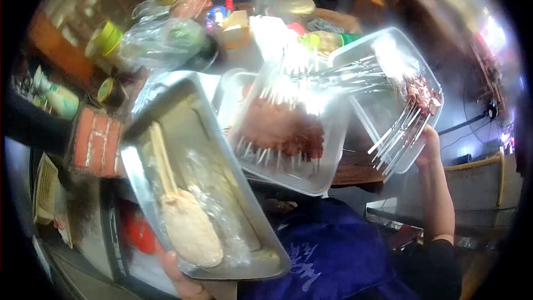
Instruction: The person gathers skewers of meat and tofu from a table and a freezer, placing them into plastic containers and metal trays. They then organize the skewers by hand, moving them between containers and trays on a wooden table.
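My left hand is closed on the lower left corner of a tilted metal tray. A pale, flattened oval piece on light sticks lies in the tray beside crumpled clear plastic wrap. On the right, my right hand grips the side of a translucent plastic container, its fingers mostly hidden behind it. Metal skewers with dark red meat lie in that container, some sticking out past its edge. Between my hands, another translucent container holds rows of meat skewers; glare washes out its upper part.
A brown table lies under the containers. Behind them are a clear plastic bag, a cardboard box and a round lidded pot. A red-brick block stands left of the tray. A blue apron covers my front.
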Demonstrator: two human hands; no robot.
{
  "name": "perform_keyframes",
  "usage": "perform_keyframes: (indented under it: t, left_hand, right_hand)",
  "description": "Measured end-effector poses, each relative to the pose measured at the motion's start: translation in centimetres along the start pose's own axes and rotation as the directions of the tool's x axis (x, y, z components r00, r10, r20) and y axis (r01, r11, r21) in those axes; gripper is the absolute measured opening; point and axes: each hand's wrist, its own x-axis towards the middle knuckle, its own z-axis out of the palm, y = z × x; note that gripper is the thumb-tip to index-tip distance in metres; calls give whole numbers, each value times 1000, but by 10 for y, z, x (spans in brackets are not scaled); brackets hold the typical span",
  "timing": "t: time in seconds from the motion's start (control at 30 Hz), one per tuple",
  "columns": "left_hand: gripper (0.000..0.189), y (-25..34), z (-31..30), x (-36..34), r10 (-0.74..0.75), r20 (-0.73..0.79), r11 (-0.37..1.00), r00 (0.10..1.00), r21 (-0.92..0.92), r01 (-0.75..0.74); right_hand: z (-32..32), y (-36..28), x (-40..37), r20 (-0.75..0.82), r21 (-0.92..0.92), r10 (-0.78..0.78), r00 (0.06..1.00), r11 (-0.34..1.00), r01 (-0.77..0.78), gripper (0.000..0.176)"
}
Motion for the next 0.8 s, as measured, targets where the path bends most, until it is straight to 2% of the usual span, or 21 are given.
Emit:
perform_keyframes:
  t: [0.1,0.13,0.23,0.27,0.37,0.4,0.5,0.53,0.57,0.63,0.73,0.8]
  left_hand:
    - [72,18,28,6,40,-87,996,995,-81,-47]
    - [68,23,33,10,50,-40,993,998,-107,-54]
    - [64,40,93,15,80,-105,974,991,-203,-100]
    - [59,43,107,18,111,-71,964,991,-233,-125]
    - [56,44,140,18,65,-15,956,998,-285,-66]
    - [62,40,127,25,63,12,977,998,-203,-59]
    - [54,43,168,26,144,-9,928,990,-347,-138]
    - [51,48,193,32,175,314,883,933,-469,-7]
    - [47,51,202,35,177,376,872,910,-488,32]
    - [41,54,209,33,160,319,867,934,-498,21]
    - [36,59,192,27,167,125,919,978,-380,-109]
    - [37,67,188,19,138,233,920,963,-390,-38]
  right_hand:
    - [-28,-6,-4,-64,-5,22,998,1000,-22,21]
    - [-42,-9,-1,-88,1,27,996,1000,-27,21]
    - [-68,-22,1,-130,40,45,991,998,-40,23]
    - [-84,-24,3,-119,31,30,992,999,-26,23]
    - [-120,-38,17,-141,14,25,990,1000,-23,22]
    - [-146,-41,24,-149,10,35,988,999,-34,22]
    - [-183,-52,28,-240,-21,47,970,998,-53,23]
    - [-191,-57,27,-268,-43,48,962,997,-62,23]
    - [-201,-60,26,-305,-61,33,952,997,-54,24]
    - [-221,-63,27,-207,-89,-9,978,996,-10,24]
    - [-233,-61,31,-210,-100,3,978,995,-24,21]
    - [-232,-59,31,-228,-92,19,974,995,-41,20]
